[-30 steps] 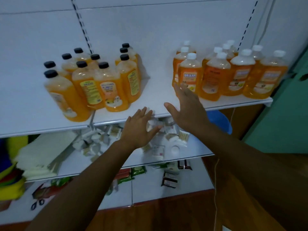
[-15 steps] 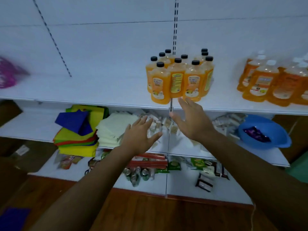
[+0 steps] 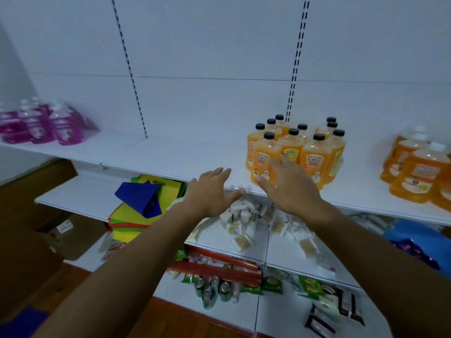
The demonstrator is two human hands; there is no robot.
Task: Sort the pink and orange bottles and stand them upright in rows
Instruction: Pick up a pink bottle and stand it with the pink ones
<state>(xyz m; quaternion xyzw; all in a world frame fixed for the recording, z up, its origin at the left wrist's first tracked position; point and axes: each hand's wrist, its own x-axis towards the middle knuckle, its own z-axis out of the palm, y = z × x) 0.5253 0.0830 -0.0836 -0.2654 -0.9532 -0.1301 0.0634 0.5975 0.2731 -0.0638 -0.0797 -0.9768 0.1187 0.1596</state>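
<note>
White shelving fills the head view, and the top shelf (image 3: 170,154) carries all the bottles. At its far left end stands a blurred cluster of pink bottles (image 3: 41,125). Towards its right, a block of black-capped orange bottles (image 3: 295,152) stands upright in rows, and at the far right edge stands a separate group of white-capped orange bottles (image 3: 415,172), also upright. The left hand (image 3: 210,193) hovers at the shelf's front edge, fingers spread and holding nothing. The right hand (image 3: 288,189) is likewise spread and empty, in front of the black-capped block; contact is unclear. Sorting looks largely done; only tidying seems left, though the pink rows are too blurred to judge.
</note>
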